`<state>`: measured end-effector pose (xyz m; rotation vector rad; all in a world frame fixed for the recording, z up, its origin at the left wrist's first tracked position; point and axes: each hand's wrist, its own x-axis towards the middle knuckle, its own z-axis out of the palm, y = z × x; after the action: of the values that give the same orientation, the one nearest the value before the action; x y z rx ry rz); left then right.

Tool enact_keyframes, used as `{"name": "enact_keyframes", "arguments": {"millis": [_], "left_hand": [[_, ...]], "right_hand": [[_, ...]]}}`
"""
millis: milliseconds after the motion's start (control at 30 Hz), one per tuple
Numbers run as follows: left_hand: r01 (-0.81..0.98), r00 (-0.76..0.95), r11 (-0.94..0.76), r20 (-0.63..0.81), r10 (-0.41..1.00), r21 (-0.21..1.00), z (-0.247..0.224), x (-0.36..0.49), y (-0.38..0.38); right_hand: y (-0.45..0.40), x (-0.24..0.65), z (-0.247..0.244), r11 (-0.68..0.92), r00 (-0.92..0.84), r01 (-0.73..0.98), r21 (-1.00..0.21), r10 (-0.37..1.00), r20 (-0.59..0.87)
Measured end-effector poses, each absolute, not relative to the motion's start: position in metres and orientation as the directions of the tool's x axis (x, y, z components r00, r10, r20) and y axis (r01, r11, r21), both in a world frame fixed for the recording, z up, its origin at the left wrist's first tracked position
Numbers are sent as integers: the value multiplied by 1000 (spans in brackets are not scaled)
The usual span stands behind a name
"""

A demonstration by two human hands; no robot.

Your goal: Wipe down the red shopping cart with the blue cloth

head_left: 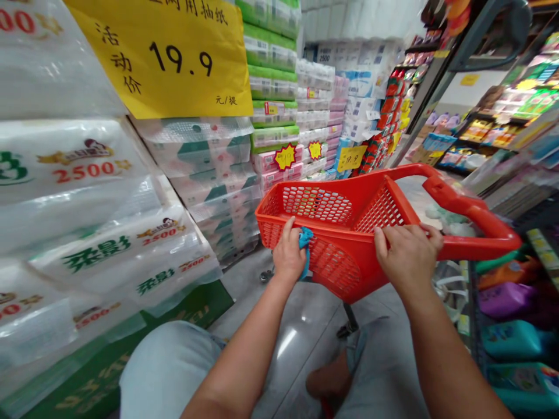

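Basket: a red plastic mesh shopping trolley basket (336,262) stands in front of you, its long red handle (476,218) reaching off to the right

Left hand: your left hand (288,253) is curled over the basket's top edge, fingers closed around it

Right hand: your right hand (408,259) lies across the same edge further right, fingers slightly spread and hooked over it

Cloth: a crumpled blue cloth (305,247) sits against the basket's edge, touching your left fingers, well apart from your right hand

Left of basket: stacked white plastic-wrapped tissue packs (65,169) under a yellow paper price sign (159,52)

Right of basket: shelved bright plastic detergent bottles (515,343)

Below basket: grey tile floor (305,314)
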<state>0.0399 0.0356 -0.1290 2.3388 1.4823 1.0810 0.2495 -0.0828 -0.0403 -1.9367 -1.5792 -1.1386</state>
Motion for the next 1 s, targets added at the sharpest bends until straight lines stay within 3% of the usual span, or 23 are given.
{"name": "enact_keyframes", "arguments": {"millis": [100, 333, 467, 600, 767, 900, 1000], "left_hand": [[748, 172, -408, 441, 881, 523, -121, 3, 64], [758, 301, -454, 366, 881, 469, -105, -39, 74], [774, 280, -433, 364, 888, 462, -106, -25, 38], [784, 211, -392, 387, 898, 482, -121, -5, 4], [693, 78, -374, 451, 889, 617, -136, 22, -27], [590, 86, -409, 450, 889, 696, -135, 35, -41], [533, 113, -429, 441, 890, 730, -136, 41, -49]], "right_hand": [[-84, 254, -44, -274, -4, 940, 204, 589, 808], [-85, 303, -51, -260, 3, 952, 162, 537, 843], [-83, 308, -61, -137, 62, 991, 12, 523, 850], [-83, 245, -95, 69, 178, 967, -246, 510, 841], [-85, 144, -145, 245, 408, 653, -716, 683, 606], [-86, 119, -160, 218, 559, 381, -899, 720, 411], [-85, 116, -163, 206, 544, 87, -975, 810, 219]]}}
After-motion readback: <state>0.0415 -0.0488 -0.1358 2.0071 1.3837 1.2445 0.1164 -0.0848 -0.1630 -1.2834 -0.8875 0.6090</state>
